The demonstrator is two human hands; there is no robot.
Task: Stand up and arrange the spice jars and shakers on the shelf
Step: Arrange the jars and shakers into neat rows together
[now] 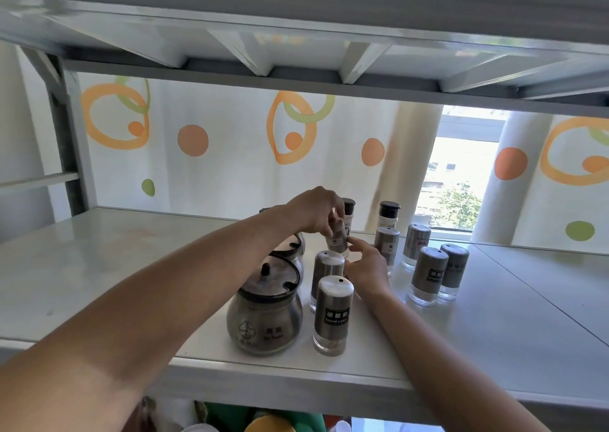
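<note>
On the grey metal shelf (131, 267), my left hand (313, 212) grips the top of a steel shaker (338, 239), held slightly tilted just above the surface. My right hand (365, 268) touches that shaker's lower side with its fingertips. Two steel shakers stand in front, one in the middle (326, 271) and one near the shelf's front (332, 313). Round lidded jars stand to the left: a front jar (265, 313) and another jar (290, 250) behind it. Several more shakers stand to the right, such as one (428, 275) and two black-capped bottles (389, 214) at the back.
An upper shelf (296, 46) hangs low overhead. A patterned curtain (214, 148) and a bright window gap (458, 181) lie behind. Coloured items (263, 423) show on the level below the shelf's front edge.
</note>
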